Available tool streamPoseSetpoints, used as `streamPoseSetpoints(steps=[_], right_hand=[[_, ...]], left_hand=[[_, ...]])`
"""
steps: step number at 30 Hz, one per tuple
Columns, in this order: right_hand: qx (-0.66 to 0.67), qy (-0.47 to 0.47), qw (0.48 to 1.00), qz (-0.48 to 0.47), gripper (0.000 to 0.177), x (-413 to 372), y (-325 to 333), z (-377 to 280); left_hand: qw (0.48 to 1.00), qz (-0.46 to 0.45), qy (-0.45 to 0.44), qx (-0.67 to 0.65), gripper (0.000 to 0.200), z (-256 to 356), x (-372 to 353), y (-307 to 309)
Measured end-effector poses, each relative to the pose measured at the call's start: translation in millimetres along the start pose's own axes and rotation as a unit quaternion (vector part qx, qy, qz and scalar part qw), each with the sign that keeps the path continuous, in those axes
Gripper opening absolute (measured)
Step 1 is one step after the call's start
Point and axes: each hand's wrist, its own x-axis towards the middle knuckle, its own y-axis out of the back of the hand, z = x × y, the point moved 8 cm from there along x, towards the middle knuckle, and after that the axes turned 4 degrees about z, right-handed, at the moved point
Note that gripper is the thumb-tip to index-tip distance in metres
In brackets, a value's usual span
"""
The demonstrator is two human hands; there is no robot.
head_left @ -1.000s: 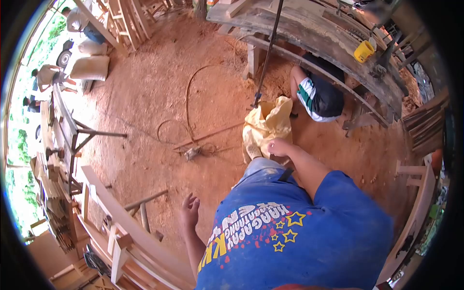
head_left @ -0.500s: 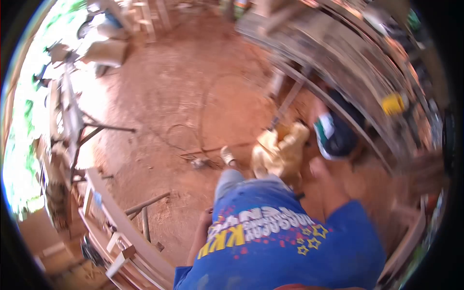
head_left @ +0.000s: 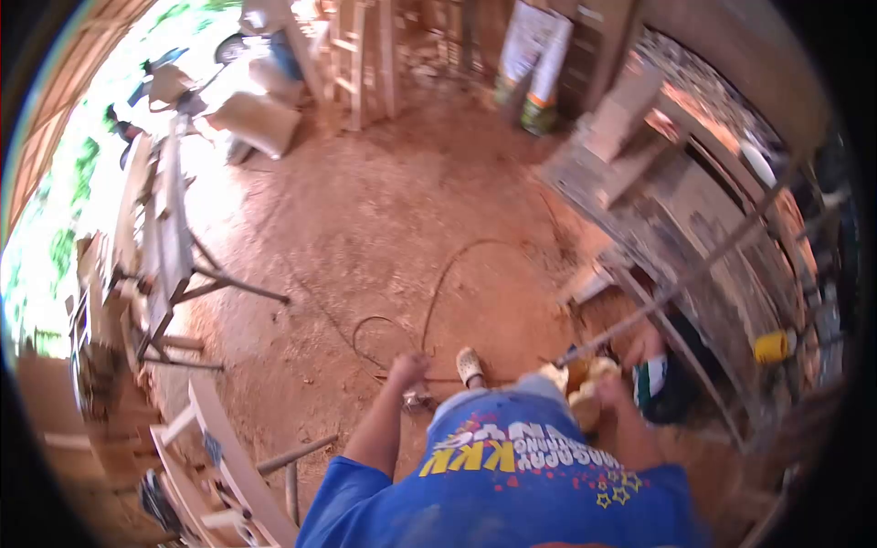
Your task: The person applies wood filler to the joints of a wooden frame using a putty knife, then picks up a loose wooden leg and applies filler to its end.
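My left hand point(head_left: 408, 370) is held out over the dirt floor, its fingers curled in with no object showing. On the other side, my right hand point(head_left: 610, 393) is at the yellow sack point(head_left: 585, 406), overlapping its bunched edge; its fingers are blurred and I cannot tell whether they grip it. My shirt hides much of the sack. A long thin pole point(head_left: 676, 292) slants from the sack's top up across the workbench. Beside the right hand, a person's dark clothing with a white and green patch point(head_left: 650, 379) shows partly under the bench.
The worn wooden workbench point(head_left: 708, 247) runs along the right, with a yellow container point(head_left: 771, 347) on it. A cable point(head_left: 429, 301) loops over the floor ahead. To the left stand a trestle point(head_left: 174, 247) and a wooden frame point(head_left: 233, 466). A white bag point(head_left: 533, 55) leans at the back.
My view has tilted up and swung, showing more of the back area. My left hand has come out from beside my body, and my right hand now overlaps the sack.
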Motion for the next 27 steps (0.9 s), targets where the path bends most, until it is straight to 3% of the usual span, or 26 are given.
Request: streamPoseSetpoints(steps=[3, 5, 8, 9, 10, 11, 12, 13, 14, 17, 18, 21, 23, 24, 27], right_hand=[[0.176, -0.16, 0.965, 0.111, 0.029, 64.3, 78.9, -29.8], [0.257, -0.164, 0.941, 0.149, 0.026, 100.8, 108.5, -53.0], [0.156, -0.166, 0.952, 0.204, 0.024, 141.5, 183.8, -113.6], [0.259, -0.174, 0.929, 0.197, 0.031, 163.4, 191.5, -112.3], [0.217, -0.105, 0.938, 0.248, 0.04, 219.8, 160.9, -57.5], [0.19, -0.075, 0.943, 0.262, 0.044, 237.6, 199.6, -72.8], [0.19, -0.086, 0.931, 0.299, 0.047, 266.8, 217.1, -60.4], [0.201, -0.147, 0.92, 0.302, 0.053, 288.7, 242.4, -49.4], [0.141, -0.133, 0.917, 0.348, 0.061, 303.0, 286.2, -61.2], [0.12, -0.126, 0.907, 0.384, 0.068, 380.7, 389.0, -51.7], [0.088, -0.113, 0.886, 0.441, 0.073, 404.3, 421.4, -45.2], [0.08, -0.087, 0.854, 0.506, 0.091, 489.3, 505.3, -7.8], [-0.003, -0.115, 0.832, 0.543, 0.099, 520.8, 559.9, -5.4], [0.004, -0.168, 0.846, 0.507, 0.104, 535.6, 578.6, 1.5], [0.001, -0.277, 0.838, 0.47, 0.121, 605.3, 597.5, 43.0]], left_hand=[[0.995, 0.047, -0.025, -0.086, 0.048, 16.4, 45.4, 48.8], [0.993, 0.06, -0.007, -0.103, 0.046, 28.7, 53.8, 73.9], [0.981, 0.042, 0.011, -0.187, 0.047, -2.3, 83.3, 47.1], [0.992, 0.048, 0.033, -0.111, 0.047, 1.6, 63.7, 47.3], [0.996, 0.055, 0.063, -0.04, 0.047, 7.7, 47.7, 51.1], [0.998, 0.051, 0.035, -0.016, 0.048, -6.4, 46.1, 39.0], [0.999, 0.038, 0.002, 0.011, 0.049, -22.5, 40.8, 10.3], [0.997, -0.053, 0.018, 0.053, 0.05, -30.7, 31.3, -10.0], [0.984, -0.149, 0.027, 0.094, 0.052, -37.9, 22.1, -26.7], [0.988, -0.083, 0.131, 0.017, 0.054, -58.6, -15.0, -36.3], [0.981, -0.041, 0.186, -0.028, 0.054, -59.5, -19.5, -37.3], [0.867, 0.018, 0.402, -0.292, 0.055, -18.9, -49.0, -34.4], [0.915, 0.052, 0.329, -0.227, 0.056, -0.7, -15.6, -36.5], [0.934, 0.068, 0.293, -0.194, 0.057, 6.3, -3.9, -39.8], [0.925, 0.1, 0.266, -0.254, 0.057, 73.1, 30.7, -24.1]])
